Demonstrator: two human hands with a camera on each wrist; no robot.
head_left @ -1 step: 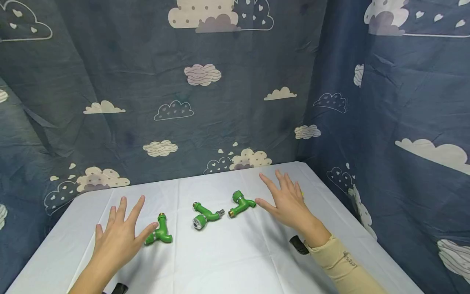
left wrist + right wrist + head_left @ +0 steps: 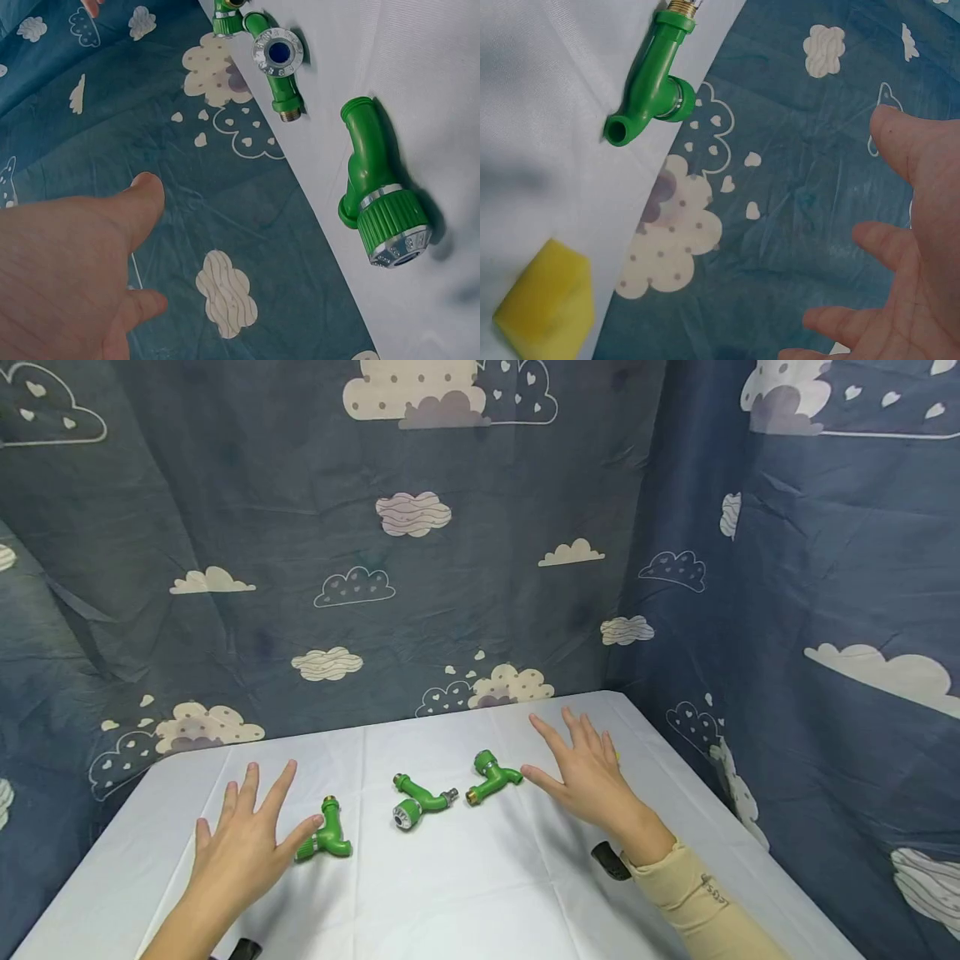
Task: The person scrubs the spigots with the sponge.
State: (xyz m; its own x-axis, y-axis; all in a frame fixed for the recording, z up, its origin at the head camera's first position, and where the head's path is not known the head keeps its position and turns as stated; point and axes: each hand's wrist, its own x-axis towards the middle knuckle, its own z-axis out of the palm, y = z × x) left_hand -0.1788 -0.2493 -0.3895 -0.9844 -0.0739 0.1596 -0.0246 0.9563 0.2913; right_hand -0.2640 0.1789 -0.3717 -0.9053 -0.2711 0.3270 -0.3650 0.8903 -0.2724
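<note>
My left hand hovers over the left of the table with its fingers spread. Its thumb overlaps a green plastic tap, whose ribbed knob is partly covered from the head view. A second green tap, with a silver-faced knob, lies in the middle. Right of it lies a third green tap with a brass threaded end. My right hand is held above the table beside that tap, fingers apart and holding nothing. Below it, a yellow angular block shows in the right wrist view; the hand mostly hides it from the head view.
A white cloth covers the table. Dark blue curtains printed with clouds hang behind it and along the right side. Black straps or devices show under both wrists, one of them below the right sleeve.
</note>
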